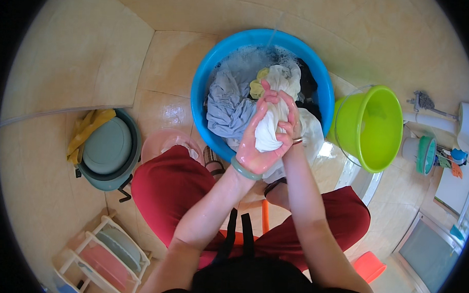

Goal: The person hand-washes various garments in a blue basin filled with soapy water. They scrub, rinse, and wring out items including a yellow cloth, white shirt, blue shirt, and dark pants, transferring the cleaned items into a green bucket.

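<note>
Green bucket point(362, 125) beside blue tub point(199, 88); knee point(163, 183) partly hides pink basin point(153, 144).

The left forearm point(211, 210) and right forearm point(306, 198) converge forward from well apart. The left hand point(254, 146), its skin glistening, touches the right hand point(293, 117); both close inward in a joint, cupped grip. The left wrist point(238, 182) and right wrist point(295, 153) lie just behind their hands.
</note>
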Demonstrator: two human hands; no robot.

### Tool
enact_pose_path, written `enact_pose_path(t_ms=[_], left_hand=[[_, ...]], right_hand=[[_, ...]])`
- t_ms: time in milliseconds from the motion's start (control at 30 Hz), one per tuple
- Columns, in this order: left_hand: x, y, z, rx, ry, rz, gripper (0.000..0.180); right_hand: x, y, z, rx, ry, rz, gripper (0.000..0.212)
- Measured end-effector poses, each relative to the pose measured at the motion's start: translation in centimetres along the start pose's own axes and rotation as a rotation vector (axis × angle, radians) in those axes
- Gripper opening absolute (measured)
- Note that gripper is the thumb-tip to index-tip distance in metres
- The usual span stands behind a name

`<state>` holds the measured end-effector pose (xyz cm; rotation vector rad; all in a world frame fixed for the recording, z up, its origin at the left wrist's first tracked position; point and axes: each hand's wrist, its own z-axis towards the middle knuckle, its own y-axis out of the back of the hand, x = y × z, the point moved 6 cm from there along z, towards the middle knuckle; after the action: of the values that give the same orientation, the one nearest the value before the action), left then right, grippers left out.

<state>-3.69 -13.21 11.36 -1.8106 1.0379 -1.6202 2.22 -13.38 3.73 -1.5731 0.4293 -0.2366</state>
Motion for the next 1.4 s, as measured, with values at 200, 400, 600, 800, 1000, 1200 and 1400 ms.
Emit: enact_pose_path(t_ms=[200, 400, 600, 800, 1000, 1200, 1400], left_hand=[[-1.8, 0.6, 0.4, -0.377, -0.012, 0.813, 0.021], [-3.3, -0.6, 1.9, -0.591, -0.165, 1.528, 0.018], [-5.5, 0.2, 3.3, -0.536, -0.288, 2.095, 0.029], [-7.2, 3.3, 4.0, -0.702, -0.594, 2.274, 0.039], [-5.1, 7.6, 4.6, -0.748, -0.172, 1.475, 0.054], [-7.7, 6.9, 2.3, -0.644, -0.24, 0.697, 0.081], [-9.3, 6.3, 8.1, -0.276, -0.085, 0.667, 0.049]], right_hand=[[2.8, -3.4, 0.6, -0.39, -0.238, -0.736, 0.055], [5.2, -4.6, 1.7, -0.526, -0.122, -1.139, 0.022], [5.8, -3.3, 2.9, -0.554, -0.144, -1.4, 0.019], [6.6, -2.5, 2.9, -0.873, -0.062, -2.075, 0.02], [9.4, 2.2, 1.2, -0.913, -0.256, -1.924, 0.021], [8.4, -6.4, -3.5, -0.74, 0.112, -2.029, 0.07], [1.6, -6.7, -8.4, -0.521, 0.108, -1.557, 0.064]])
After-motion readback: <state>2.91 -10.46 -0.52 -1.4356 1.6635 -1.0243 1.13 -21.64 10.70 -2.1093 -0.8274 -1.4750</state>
